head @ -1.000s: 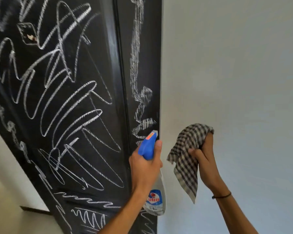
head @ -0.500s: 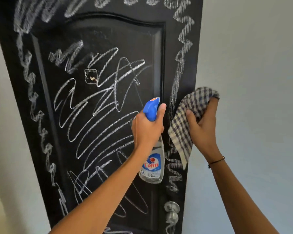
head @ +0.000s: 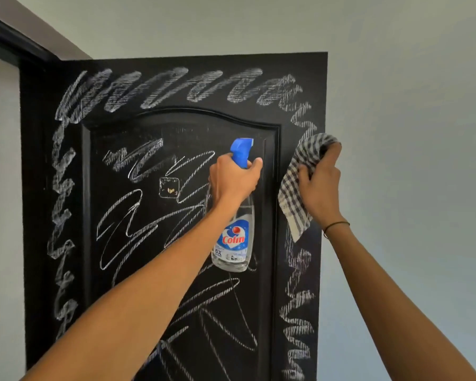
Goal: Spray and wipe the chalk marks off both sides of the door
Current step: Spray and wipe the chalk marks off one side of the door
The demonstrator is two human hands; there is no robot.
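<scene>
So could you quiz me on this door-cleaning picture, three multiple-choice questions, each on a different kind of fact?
1. Where is the checked cloth?
A. draped over the door's top
B. at the door's right edge
C. on the floor

2. What colour is the spray bottle's head?
A. red
B. green
C. blue

3. What state are the chalk marks in?
A. scribbled all over the door
B. all wiped off
C. only along the top

Answers: 1 B, the right hand holds it there; 2 C, blue shows above the left hand; 3 A, scribbles cover panel and border.
</scene>
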